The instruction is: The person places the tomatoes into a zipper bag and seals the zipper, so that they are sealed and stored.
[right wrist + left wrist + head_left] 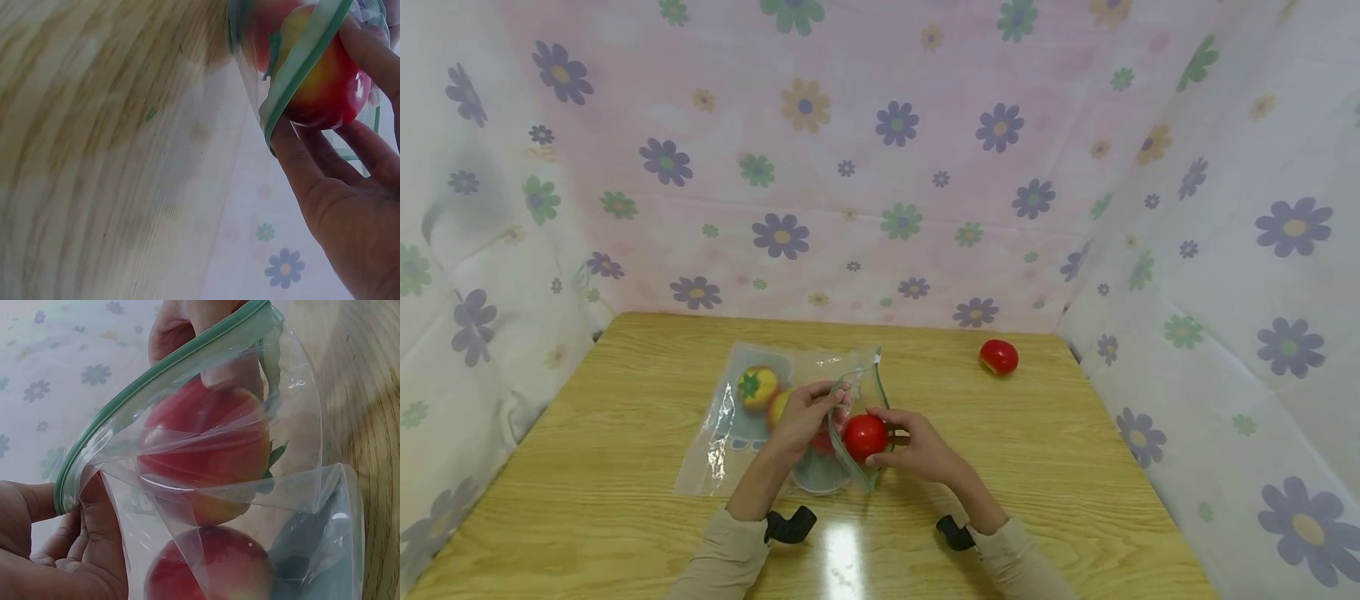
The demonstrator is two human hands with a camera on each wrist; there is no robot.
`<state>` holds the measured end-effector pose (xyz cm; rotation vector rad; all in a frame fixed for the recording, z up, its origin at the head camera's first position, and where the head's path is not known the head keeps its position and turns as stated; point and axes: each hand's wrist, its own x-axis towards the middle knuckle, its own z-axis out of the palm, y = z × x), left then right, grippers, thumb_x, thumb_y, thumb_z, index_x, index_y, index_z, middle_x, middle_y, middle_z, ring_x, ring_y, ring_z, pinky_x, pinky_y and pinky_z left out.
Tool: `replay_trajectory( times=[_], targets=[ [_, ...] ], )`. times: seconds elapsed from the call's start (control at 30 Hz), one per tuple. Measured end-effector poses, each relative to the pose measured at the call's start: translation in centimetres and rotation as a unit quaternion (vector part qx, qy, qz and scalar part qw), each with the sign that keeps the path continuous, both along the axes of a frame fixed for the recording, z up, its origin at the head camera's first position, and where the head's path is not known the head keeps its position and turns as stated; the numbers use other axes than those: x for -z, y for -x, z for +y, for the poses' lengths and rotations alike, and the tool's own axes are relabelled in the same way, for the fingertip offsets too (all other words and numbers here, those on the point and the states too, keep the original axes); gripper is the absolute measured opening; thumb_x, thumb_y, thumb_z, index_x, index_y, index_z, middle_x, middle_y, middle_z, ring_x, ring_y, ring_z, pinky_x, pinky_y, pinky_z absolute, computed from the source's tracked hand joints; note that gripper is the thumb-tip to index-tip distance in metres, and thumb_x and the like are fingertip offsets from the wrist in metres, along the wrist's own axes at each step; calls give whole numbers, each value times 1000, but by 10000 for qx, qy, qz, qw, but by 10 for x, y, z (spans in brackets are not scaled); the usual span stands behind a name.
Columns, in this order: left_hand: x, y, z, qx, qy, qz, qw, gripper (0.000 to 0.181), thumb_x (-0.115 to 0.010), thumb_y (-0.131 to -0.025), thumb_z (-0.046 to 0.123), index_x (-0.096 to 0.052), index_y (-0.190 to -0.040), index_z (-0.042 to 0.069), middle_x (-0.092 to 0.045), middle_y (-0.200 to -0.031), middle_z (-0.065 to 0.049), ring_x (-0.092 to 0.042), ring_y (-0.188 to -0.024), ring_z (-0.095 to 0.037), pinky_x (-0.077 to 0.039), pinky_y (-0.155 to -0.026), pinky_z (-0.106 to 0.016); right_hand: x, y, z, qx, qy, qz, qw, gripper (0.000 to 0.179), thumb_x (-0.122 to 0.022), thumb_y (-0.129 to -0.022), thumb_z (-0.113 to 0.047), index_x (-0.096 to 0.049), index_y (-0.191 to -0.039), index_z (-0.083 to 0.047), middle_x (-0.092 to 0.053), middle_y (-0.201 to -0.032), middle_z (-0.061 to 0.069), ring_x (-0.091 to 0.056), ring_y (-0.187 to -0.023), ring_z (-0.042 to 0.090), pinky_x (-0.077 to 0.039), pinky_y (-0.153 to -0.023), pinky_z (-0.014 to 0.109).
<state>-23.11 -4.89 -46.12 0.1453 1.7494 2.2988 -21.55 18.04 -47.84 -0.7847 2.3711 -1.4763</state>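
A clear zip bag [703, 454] with a green zip edge lies on the table, its mouth spread towards the right. My left hand [800, 423] pinches one side of the mouth between thumb and fingers. In my right hand [921, 450] is a shiny red tomato [865, 437], gripped by thumb and fingers within the bag's mouth. The left wrist view shows this tomato [203, 450] through the plastic, green leaf tips at its side. Just below it sits another red tomato [212, 569] inside the bag. A yellow tomato [757, 387] with a green calyx lies deeper in, and my left hand partly hides one beside it.
One more red tomato [998, 357] lies outside the bag at the table's back right. The wooden table [1030, 450] is enclosed by flowered cloth [850, 200] at the back and both sides. Black bands with camera mounts [790, 525] sit on both wrists.
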Motion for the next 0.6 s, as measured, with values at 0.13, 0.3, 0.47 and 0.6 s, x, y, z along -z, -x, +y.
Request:
replay_trajectory(
  times=[0.13, 0.3, 0.47, 0.6],
  targets=[
    [1, 0, 1, 26, 30, 13, 10000, 30, -54, -105, 7, -57, -126, -15, -67, -82, 1, -58, -64, -9, -53, -60, -20, 3, -1, -2, 170, 40, -62, 9998, 67, -81, -88, -9, -51, -148, -2, -57, -142, 17, -61, -119, 33, -57, -96, 39],
    [0, -1, 2, 6, 1, -7, 10000, 28, -54, -105, 6, -59, -124, -15, -67, -82, 0, -57, -63, -10, -52, -59, -20, 4, -3, -6, 423, 89, -17, 9991, 67, -82, -86, -8, -53, -146, -2, -55, -136, 17, -59, -120, 35, -59, -92, 37],
    [-1, -1, 2, -31, -26, -119, 9999, 28, -55, -105, 7, -60, -125, -12, -67, -82, 0, -58, -64, -10, -53, -59, -20, 0, -4, -16, 669, 38, 191, 9976, 66, -85, -83, -8, -56, -142, -2, -58, -128, 16, -62, -113, 32, -61, -83, 31],
    [-3, -2, 3, -84, 97, -114, 9999, 28, -55, -105, 9, -61, -125, -11, -68, -83, 0, -58, -63, -10, -53, -59, -20, -4, -4, -23, 629, -160, 377, 9972, 65, -85, -83, -7, -57, -141, 0, -61, -128, 17, -64, -108, 32, -62, -80, 32]
  ],
)
